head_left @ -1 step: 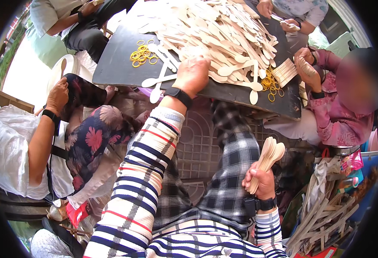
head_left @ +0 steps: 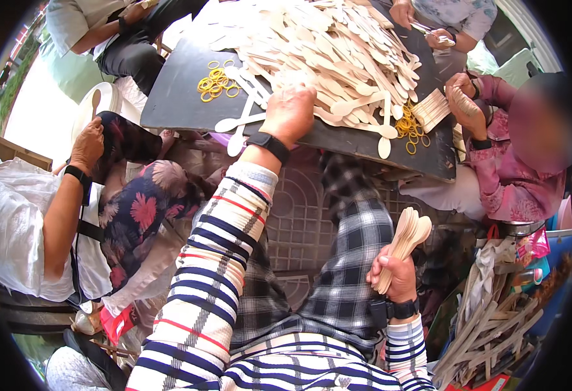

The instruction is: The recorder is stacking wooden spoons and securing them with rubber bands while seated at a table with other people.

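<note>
On the dark table [head_left: 175, 98], pale flat wooden spoons [head_left: 325, 52] lie heaped, with the left hand [head_left: 290, 114] resting palm-down at the near edge of the heap, fingers curled among them. Well apart, above the lap, the right hand [head_left: 393, 277] grips an upright bundle of spoons [head_left: 408, 238].

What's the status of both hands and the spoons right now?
Left hand reaching into wooden spoon pile on dark table. Right hand gripping spoon bundle. Nothing blocking.

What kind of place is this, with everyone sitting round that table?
Probably a small, informal hand-sorting workshop. Several people sit around a dark table heaped with a pile of wooden spoons; yellow rubber bands lie beside it, and the right hand holds a gathered bunch of spoons.
</note>
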Tool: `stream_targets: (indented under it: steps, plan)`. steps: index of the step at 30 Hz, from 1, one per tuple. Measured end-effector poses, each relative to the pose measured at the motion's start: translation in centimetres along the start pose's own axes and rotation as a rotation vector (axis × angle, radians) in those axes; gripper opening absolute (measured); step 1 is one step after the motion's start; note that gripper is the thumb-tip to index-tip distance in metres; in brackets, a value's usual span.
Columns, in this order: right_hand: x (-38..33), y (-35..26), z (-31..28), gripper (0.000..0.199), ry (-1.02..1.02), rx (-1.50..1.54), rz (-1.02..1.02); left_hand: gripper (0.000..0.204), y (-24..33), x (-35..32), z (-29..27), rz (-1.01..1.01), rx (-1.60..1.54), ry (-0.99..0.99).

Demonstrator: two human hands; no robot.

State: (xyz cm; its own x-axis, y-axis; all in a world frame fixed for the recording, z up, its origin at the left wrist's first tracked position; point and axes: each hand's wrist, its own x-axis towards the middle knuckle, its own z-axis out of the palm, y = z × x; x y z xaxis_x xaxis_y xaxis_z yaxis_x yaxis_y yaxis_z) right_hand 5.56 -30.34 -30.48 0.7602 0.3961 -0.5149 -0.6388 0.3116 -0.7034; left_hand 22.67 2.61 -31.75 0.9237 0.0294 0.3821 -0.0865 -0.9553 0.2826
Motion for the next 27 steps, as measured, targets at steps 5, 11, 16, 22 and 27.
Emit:
stream_targets:
  steps: [5,11,16,22,27]
  plan:
    - [0.0,0.1,0.0,0.012,-0.027,-0.019,-0.006,0.011,-0.8,-0.5,-1.3,-0.102,0.058,0.019]
    - [-0.2,0.4,-0.9,0.012,0.004,-0.013,-0.045,0.007,5.4,-3.2,-4.4,0.01,-0.488,0.122]
    - [0.1,0.7,-1.5,0.011,-0.038,0.008,-0.04,0.01,7.2,-12.9,0.0,-0.666,-1.299,-0.631]
    - [0.1,0.9,-1.7,0.012,-0.069,0.014,-0.055,0.012,5.0,-22.3,8.6,-1.279,-1.365,-0.636]
    - [0.0,1.1,-1.6,0.011,-0.047,0.002,-0.06,0.012,-4.2,-16.3,10.8,-1.309,-1.498,-0.066]
